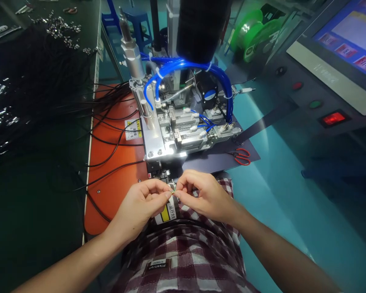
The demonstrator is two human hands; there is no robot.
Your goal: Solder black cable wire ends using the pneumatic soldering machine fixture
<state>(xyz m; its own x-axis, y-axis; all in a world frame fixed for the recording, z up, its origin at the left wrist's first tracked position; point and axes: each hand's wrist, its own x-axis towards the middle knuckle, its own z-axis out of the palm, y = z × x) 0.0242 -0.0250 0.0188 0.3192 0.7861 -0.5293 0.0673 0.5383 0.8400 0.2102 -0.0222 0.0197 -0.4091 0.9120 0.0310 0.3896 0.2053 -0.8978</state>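
Note:
In front of my lap, my left hand (146, 203) is closed in a pinch, thumb against forefinger. Its fingertips almost meet those of my right hand (203, 195), which pinches too. Between them show tiny green and yellowish strands, which look like thin coloured wires (173, 191); most of them is hidden by the fingers. Just beyond my hands stands a metal bench machine (183, 136) with bright blue air tubes (195, 63). Several black cables (116, 154) run from the left to the machine's side. A label with a yellow block (165, 213) sits below my fingertips.
Red-handled scissors (242, 156) lie on the dark plate right of the machine. A large bundle of black cables with shiny metal ends (42, 69) covers the dark table at left. An orange-red board (110, 195) lies under the cables. At right stands a control panel with a screen (350, 44).

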